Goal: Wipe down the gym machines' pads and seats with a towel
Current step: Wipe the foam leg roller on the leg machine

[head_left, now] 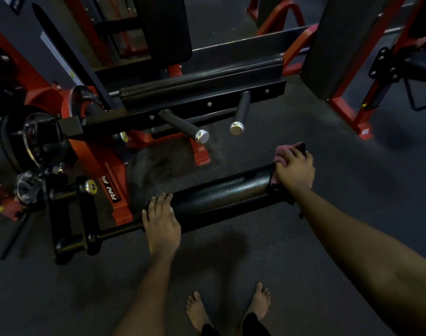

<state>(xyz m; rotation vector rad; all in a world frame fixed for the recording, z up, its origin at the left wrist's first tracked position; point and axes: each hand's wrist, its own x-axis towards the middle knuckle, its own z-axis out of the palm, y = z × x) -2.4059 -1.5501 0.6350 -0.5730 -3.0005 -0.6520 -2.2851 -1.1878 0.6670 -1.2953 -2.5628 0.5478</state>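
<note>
A long black roller pad (221, 190) lies across the middle of the view on a red and black machine. My left hand (161, 221) rests over the pad's left end, fingers curved over its top. My right hand (295, 169) grips a pink towel (281, 155) and presses it against the pad's right end. A second black pad (197, 82) runs along the frame farther back, and an upright black back pad (168, 27) stands behind it.
Two black handles with chrome caps (202, 136) (236, 128) stick out toward me. Weight plates (32, 141) hang at the left. Another red-framed machine (348, 103) stands at the right. Dark rubber floor (304, 251) and my bare feet (197, 311) are below.
</note>
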